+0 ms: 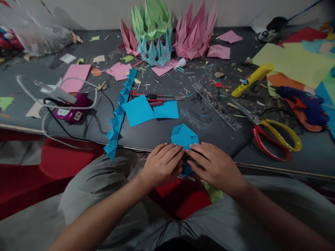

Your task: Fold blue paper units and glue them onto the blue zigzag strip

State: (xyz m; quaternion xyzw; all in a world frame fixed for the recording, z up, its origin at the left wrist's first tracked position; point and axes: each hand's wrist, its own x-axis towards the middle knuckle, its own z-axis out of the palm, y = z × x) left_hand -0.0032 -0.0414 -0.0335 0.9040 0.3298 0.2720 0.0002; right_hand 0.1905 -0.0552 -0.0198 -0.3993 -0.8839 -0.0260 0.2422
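- At near edge of desk (146,137), touching folded blue paper (184,136) with left hand (162,164) and right hand (218,166).
- Reaching it from opposite sides, equally near.
- Leaving paper mostly just beyond fingertips, showing no clear long axis.
- Being unable to tell clamping from pressing, with undersides hidden.

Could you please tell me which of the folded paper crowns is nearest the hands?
The light blue crown; its base sits farther forward than those of the green one and the pink ones.
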